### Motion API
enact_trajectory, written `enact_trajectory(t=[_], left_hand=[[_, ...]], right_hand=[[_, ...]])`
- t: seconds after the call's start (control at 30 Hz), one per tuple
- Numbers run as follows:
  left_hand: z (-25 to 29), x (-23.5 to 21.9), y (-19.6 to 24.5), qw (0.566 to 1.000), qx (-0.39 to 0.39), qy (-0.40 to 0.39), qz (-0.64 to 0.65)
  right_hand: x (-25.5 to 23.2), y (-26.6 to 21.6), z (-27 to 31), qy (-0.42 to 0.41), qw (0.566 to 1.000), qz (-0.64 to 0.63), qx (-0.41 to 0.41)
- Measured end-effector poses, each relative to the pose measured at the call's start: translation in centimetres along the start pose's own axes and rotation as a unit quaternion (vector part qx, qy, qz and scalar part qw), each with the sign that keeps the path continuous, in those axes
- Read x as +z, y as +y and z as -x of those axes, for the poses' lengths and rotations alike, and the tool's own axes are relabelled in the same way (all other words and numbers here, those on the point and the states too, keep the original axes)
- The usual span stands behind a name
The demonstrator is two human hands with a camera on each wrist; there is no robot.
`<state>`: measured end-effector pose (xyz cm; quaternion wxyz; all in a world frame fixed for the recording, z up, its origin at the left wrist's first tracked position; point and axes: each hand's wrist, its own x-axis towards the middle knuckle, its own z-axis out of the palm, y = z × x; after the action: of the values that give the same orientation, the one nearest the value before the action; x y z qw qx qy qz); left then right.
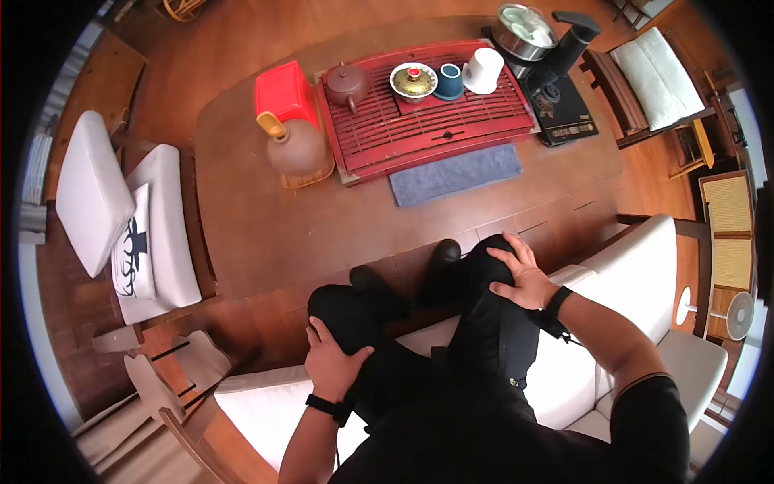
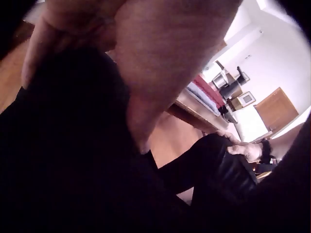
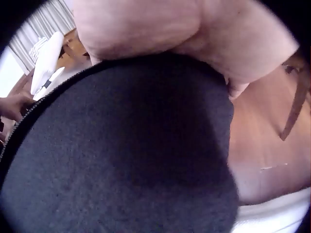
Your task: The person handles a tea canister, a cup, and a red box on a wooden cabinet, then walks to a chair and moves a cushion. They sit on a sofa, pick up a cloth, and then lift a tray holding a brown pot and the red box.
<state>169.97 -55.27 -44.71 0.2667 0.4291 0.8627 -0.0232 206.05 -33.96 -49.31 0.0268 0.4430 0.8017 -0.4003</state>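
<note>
My left hand [image 1: 332,365] rests on the left knee [image 1: 343,319] in black trousers, fingers lying over it and the thumb spread aside. On the other knee [image 1: 484,270] lies my right hand [image 1: 526,276], its fingers spread over the top. Neither hand holds anything. Both wrists wear black bands. Ahead, a red slatted tea tray [image 1: 371,145] on the table bears a brown teapot [image 1: 347,83], a lidded gaiwan [image 1: 413,81], a dark blue cup [image 1: 449,81] and a white cup [image 1: 484,71]. A folded blue-grey towel [image 1: 456,174] lies along its near edge.
Left of the tray stand a red box [image 1: 285,90] and a round brown vessel [image 1: 297,148] on a wooden coaster. To its right are a black hot plate [image 1: 564,121] and a steel pot [image 1: 524,50]. Cushioned chairs flank the wooden table [image 1: 258,226].
</note>
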Motion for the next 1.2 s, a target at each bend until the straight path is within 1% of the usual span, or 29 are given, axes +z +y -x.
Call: enact_trajectory(t=[0.03, 0.1, 0.13, 0.17, 0.2, 0.23, 0.27, 0.3, 0.37, 0.4, 0.43, 0.5, 0.53, 0.57, 0.67, 0.7, 0.77, 0.8, 0.83, 0.9, 0.97, 1.0, 1.03, 1.1, 1.13, 1.17, 1.2], left_hand=[[0.2, 0.2, -0.1, 1.0, 0.002, 0.011, 0.007], [0.2, 0.1, -0.4, 1.0, 0.011, 0.016, 0.0], [0.2, -0.2, -0.3, 0.999, 0.012, 0.03, 0.007], [0.1, -0.4, -0.3, 1.0, 0.006, 0.01, 0.006], [0.2, -0.4, -0.3, 1.0, -0.001, -0.011, 0.005], [0.3, 0.0, -0.6, 1.0, 0.0, 0.0, 0.01], [0.5, 0.8, -1.0, 1.0, 0.014, 0.016, 0.007], [0.7, 1.4, -1.5, 0.999, 0.027, 0.031, 0.004], [1.1, 2.3, -1.9, 0.998, 0.027, 0.052, 0.009], [1.4, 2.6, -1.9, 0.997, 0.029, 0.068, 0.012], [1.5, 2.6, -1.9, 0.997, 0.027, 0.072, 0.013], [1.3, 2.1, -1.8, 0.999, 0.005, 0.047, 0.007], [1.2, 2.2, -2.0, 0.999, 0.0, 0.053, 0.009], [1.1, 2.3, -2.1, 0.999, 0.002, 0.051, 0.009], [1.1, 2.4, -2.1, 0.999, 0.003, 0.053, 0.009], [1.1, 2.4, -2.0, 0.999, 0.006, 0.052, 0.008], [1.1, 2.2, -1.9, 0.999, -0.005, 0.047, 0.008], [1.1, 2.2, -1.7, 0.999, -0.013, 0.043, 0.009], [1.0, 2.0, -1.5, 0.999, -0.015, 0.043, 0.011], [1.0, 1.5, -1.3, 0.999, -0.014, 0.03, 0.006], [1.0, 1.3, -1.2, 0.999, -0.008, 0.031, 0.006], [1.0, 1.2, -1.1, 1.0, -0.004, 0.03, 0.006], [1.0, 1.2, -1.0, 0.999, -0.006, 0.032, 0.009], [1.1, 1.0, -1.0, 0.999, 0.004, 0.025, 0.042], [0.8, 1.5, -1.1, 0.999, 0.001, 0.025, 0.044], [0.0, 2.3, -1.4, 0.986, 0.092, 0.129, 0.05], [-0.3, 2.6, -1.5, 0.955, 0.181, 0.229, 0.053]], right_hand=[[0.0, -0.3, 0.1, 0.007, 1.0, 0.008, -0.007], [0.0, -0.8, -0.3, -0.008, 1.0, 0.01, 0.017], [-0.2, -1.3, -0.5, -0.005, 0.999, 0.033, 0.01], [-0.4, -1.7, -0.5, 0.003, 0.999, 0.041, 0.001], [-0.5, -2.2, -0.7, -0.002, 0.998, 0.054, 0.019], [-0.7, -2.7, -0.9, -0.008, 0.997, 0.065, 0.037], [-0.6, -3.0, -1.2, 0.046, 0.992, 0.113, -0.023], [-0.8, -3.3, -1.7, 0.049, 0.992, 0.116, -0.03], [-1.6, -4.7, -3.4, 0.137, 0.978, 0.133, -0.087], [-1.9, -4.9, -4.8, 0.155, 0.973, 0.139, -0.103], [-2.2, -5.5, -6.0, 0.156, 0.972, 0.139, -0.107], [-3.0, -6.8, -8.9, 0.155, 0.978, 0.122, -0.069], [-2.8, -6.3, -10.8, 0.182, 0.966, 0.152, -0.102], [-2.9, -6.8, -12.1, 0.183, 0.965, 0.153, -0.11], [-2.1, -7.4, -15.4, 0.159, 0.969, 0.19, -0.004], [-1.6, -7.3, -16.2, 0.158, 0.969, 0.188, -0.008], [-1.0, -7.1, -17.3, 0.205, 0.963, 0.172, 0.025], [-0.4, -6.5, -17.9, 0.236, 0.957, 0.167, 0.006], [-0.5, -6.5, -17.9, 0.235, 0.957, 0.168, 0.004], [-0.6, -6.6, -17.7, 0.211, 0.971, 0.113, 0.007], [-0.5, -7.1, -16.6, 0.183, 0.982, -0.052, -0.021], [-0.2, -7.3, -16.0, 0.195, 0.976, -0.087, -0.052], [-0.8, -9.4, -14.1, 0.165, 0.97, -0.17, -0.057], [0.9, -8.8, -14.1, 0.124, 0.931, -0.324, -0.113], [0.6, -11.0, -12.0, 0.117, 0.912, -0.371, -0.126], [0.6, -12.1, -10.7, 0.11, 0.91, -0.377, -0.134], [0.8, -13.1, -9.4, 0.101, 0.899, -0.403, -0.137]])
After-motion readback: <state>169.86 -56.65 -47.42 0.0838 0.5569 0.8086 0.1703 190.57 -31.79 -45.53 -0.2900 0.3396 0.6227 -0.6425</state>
